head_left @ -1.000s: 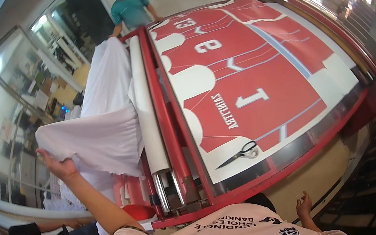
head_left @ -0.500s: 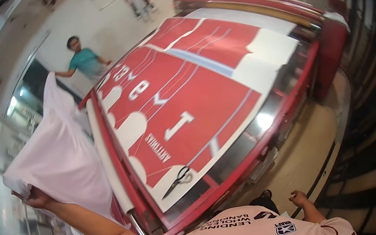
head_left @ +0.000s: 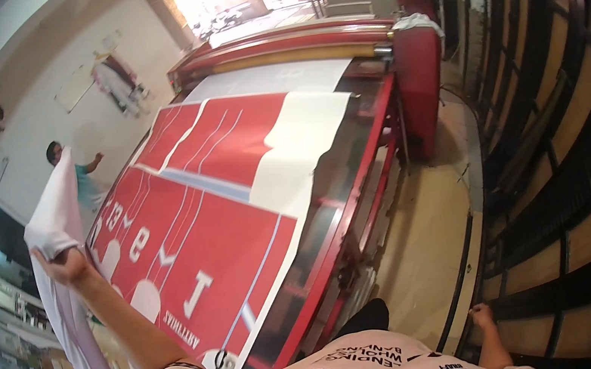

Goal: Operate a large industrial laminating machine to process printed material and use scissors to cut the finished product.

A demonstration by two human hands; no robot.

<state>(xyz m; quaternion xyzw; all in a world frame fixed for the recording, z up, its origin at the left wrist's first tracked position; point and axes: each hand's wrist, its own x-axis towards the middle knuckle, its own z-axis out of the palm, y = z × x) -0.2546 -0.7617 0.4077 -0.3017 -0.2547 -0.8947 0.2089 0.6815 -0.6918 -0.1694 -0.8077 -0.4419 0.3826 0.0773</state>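
My left hand (head_left: 65,268) is raised at the left, its fingers closed on the edge of a large white cloth (head_left: 57,201). From there the cloth hangs in long folds beside the table, and another part of it stretches up toward a co-worker. At the lower right, my right hand (head_left: 481,315) hangs low beside my body with its fingers curled and nothing visible in it. A red printed sheet (head_left: 225,176) with white shapes and pale stripes lies across the table. Black-handled scissors (head_left: 221,362) rest on its near corner, partly hidden by my shirt.
The co-worker (head_left: 85,185) stands across the table at the left, partly behind the cloth. A red roller machine (head_left: 274,44) spans the table's far end. The red table frame (head_left: 348,226) runs along the right. Dark racks (head_left: 560,168) line the right side, past a tiled floor (head_left: 405,252).
My view has swung so the roller machine now sits nearer the middle. The cloth, spread wide before, now hangs narrower, and my left hand appears higher. My right arm still hangs low.
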